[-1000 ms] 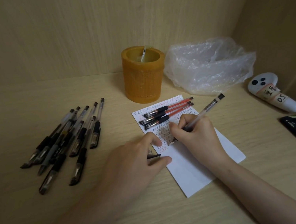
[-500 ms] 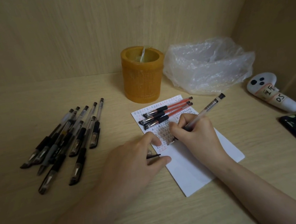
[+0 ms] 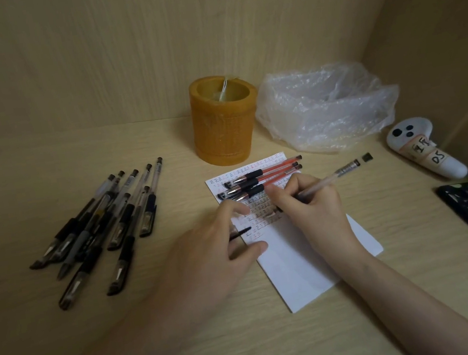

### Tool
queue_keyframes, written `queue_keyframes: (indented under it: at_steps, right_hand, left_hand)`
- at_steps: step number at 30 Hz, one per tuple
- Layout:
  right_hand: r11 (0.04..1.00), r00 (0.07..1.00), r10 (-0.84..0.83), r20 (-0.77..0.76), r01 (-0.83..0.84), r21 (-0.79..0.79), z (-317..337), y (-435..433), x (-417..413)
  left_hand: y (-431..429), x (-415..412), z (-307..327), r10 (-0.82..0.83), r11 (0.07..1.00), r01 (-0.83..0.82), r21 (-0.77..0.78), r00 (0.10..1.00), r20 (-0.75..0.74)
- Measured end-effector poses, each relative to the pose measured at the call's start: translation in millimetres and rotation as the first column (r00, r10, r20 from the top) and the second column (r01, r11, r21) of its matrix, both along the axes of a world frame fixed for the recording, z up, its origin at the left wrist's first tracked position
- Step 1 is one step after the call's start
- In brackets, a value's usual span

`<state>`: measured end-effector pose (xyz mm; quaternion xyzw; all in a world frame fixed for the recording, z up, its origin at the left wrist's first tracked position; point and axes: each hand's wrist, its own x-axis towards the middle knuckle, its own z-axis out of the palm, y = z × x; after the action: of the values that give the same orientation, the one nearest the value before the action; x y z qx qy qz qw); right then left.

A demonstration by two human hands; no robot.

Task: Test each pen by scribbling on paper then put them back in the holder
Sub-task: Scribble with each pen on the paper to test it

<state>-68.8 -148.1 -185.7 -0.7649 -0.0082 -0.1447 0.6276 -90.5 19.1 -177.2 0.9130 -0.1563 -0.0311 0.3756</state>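
While the right hand holds a clear pen, grip closed round the barrel, tip down on the paper, the left hand pinches a black cap at the sheet's left edge. Three red pens lie across the paper's top; black pens are heaped left on the desk; the orange holder stands behind.

At right of the frame, the white controller-shaped object carries a handwritten label "DS". Marks on the white paper sheet are illegible.
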Motion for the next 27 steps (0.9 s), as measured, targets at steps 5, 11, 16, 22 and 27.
queue_keyframes:
  at_steps: [5,11,16,22,27]
  right_hand:
    - [0.952,0.991,0.123,-0.056,-0.102,0.289,11,0,-4]
    - [0.924,0.969,0.234,-0.082,-0.196,0.328,13,3,-5]
    - [0.884,0.924,0.368,-0.099,-0.315,0.345,13,5,-7]
    - [0.875,0.902,0.43,-0.045,-0.404,0.269,11,4,-5]
    - [0.856,0.893,0.45,-0.011,-0.427,0.292,11,0,-4]
  left_hand:
    - [-3,2,-4,-0.064,0.963,0.046,-0.267,0.996,-0.058]
    - [-4,0,-1,-0.103,0.938,0.078,-0.338,0.993,-0.057]
    - [-5,-2,1,-0.143,0.939,0.124,-0.319,0.989,-0.035]
    - [-4,-3,1,-0.223,0.92,0.21,-0.332,0.975,-0.001]
    - [-6,1,0,-0.193,0.91,0.17,-0.379,0.981,-0.025]
